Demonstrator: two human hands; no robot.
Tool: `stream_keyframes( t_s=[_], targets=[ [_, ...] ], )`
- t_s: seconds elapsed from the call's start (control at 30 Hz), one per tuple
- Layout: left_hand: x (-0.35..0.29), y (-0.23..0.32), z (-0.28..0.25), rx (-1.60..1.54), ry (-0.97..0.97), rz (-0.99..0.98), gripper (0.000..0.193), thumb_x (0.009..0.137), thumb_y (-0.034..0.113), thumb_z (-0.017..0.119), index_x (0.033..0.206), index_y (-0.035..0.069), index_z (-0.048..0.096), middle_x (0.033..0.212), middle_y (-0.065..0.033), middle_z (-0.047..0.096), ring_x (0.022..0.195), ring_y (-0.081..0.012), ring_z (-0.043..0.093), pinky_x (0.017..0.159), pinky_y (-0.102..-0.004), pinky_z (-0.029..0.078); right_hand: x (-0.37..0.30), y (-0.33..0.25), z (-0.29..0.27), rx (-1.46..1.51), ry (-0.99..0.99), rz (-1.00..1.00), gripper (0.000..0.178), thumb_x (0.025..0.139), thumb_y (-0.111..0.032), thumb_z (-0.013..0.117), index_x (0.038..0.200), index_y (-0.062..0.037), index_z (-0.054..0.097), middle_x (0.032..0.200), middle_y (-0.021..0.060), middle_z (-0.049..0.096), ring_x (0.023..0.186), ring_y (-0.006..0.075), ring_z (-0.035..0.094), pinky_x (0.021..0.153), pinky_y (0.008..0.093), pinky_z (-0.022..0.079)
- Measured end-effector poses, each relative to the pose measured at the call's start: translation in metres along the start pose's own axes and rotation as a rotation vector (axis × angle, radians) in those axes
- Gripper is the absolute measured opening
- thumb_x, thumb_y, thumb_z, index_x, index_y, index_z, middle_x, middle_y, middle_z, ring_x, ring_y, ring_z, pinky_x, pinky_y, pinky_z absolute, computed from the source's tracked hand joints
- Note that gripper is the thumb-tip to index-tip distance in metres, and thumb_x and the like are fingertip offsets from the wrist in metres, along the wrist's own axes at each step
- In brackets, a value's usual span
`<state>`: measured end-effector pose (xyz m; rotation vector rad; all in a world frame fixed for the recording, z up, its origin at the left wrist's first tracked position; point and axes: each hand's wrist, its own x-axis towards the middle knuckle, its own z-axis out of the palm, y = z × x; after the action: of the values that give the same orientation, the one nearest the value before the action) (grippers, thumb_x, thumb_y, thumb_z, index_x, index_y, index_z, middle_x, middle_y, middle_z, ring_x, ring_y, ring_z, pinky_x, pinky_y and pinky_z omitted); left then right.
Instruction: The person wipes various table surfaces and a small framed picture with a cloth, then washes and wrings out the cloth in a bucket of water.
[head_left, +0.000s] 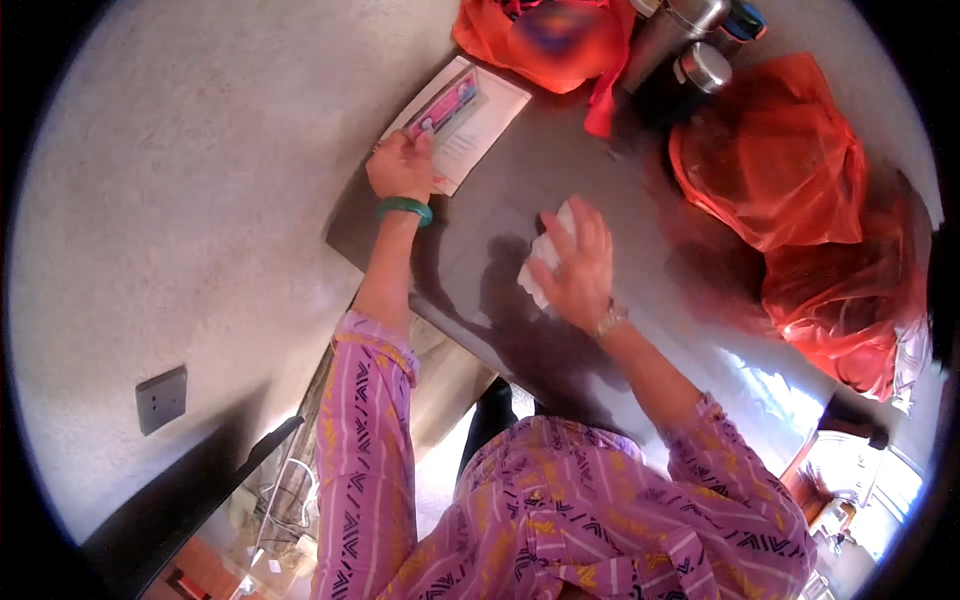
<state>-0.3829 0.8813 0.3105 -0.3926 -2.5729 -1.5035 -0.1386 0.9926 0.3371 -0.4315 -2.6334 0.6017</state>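
My right hand point(577, 268) presses a crumpled white cloth point(542, 256) flat against the dark grey tabletop point(470, 240), fingers spread over it. My left hand point(401, 166), with a green bangle on the wrist, rests on the near edge of a white printed booklet point(470, 118) that lies at the table's far left corner, fingertips touching its pink picture. Both sleeves are pink with a patterned print.
Orange plastic bags point(770, 180) fill the table's right side, with another orange bag point(560, 45) at the far edge. Metal flasks point(690, 40) stand between them. A pale wall with a grey switch plate point(160, 398) runs along the left.
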Motion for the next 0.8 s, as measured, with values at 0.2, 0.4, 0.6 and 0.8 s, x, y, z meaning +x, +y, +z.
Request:
stream_keyframes(
  t_s=[0.2,0.4,0.6,0.8],
  targets=[
    [-0.005,0.008,0.011,0.014,-0.003,-0.004,0.016,0.074,0.021,0.068,0.077,0.006,0.065,0.068,-0.0139,0.063,0.064,-0.025,0.064,0.058,-0.0359,0.049,0.062,0.022,0.04,0.018,0.116,-0.063,0.041,0.073,-0.025,0.062,0.109,-0.0065,0.057,0.123,0.0222,0.043,0.115,0.0431,0.038,0.097,0.0521,0.031],
    [0.018,-0.015,0.011,-0.145,0.004,0.046,0.017,0.073,0.018,0.07,0.084,0.005,0.068,0.069,-0.0094,0.066,0.063,-0.0215,0.063,0.062,-0.0294,0.049,0.088,0.011,0.053,0.037,0.175,-0.002,0.041,0.073,-0.026,0.061,0.11,-0.0092,0.057,0.119,0.0215,0.046,0.113,0.0428,0.04,0.097,0.051,0.032],
    [-0.03,-0.014,-0.011,0.114,0.05,0.056,0.051,0.065,0.026,0.076,0.109,0.006,0.058,0.104,-0.0148,0.059,0.092,-0.0287,0.056,0.079,-0.0395,0.046,0.085,0.012,0.056,0.031,0.21,0.015,0.049,0.073,-0.028,0.063,0.117,-0.0089,0.053,0.119,0.0214,0.046,0.114,0.0417,0.04,0.097,0.0502,0.033],
    [-0.07,-0.005,-0.044,0.397,-0.024,0.37,0.05,0.066,0.03,0.074,0.109,0.011,0.056,0.114,-0.019,0.052,0.108,-0.0371,0.047,0.091,-0.046,0.039,0.085,0.012,0.051,0.038,0.175,-0.001,0.062,0.072,-0.035,0.064,0.123,-0.0045,0.046,0.126,0.0218,0.041,0.119,0.0413,0.036,0.101,0.0502,0.029]
  ],
)
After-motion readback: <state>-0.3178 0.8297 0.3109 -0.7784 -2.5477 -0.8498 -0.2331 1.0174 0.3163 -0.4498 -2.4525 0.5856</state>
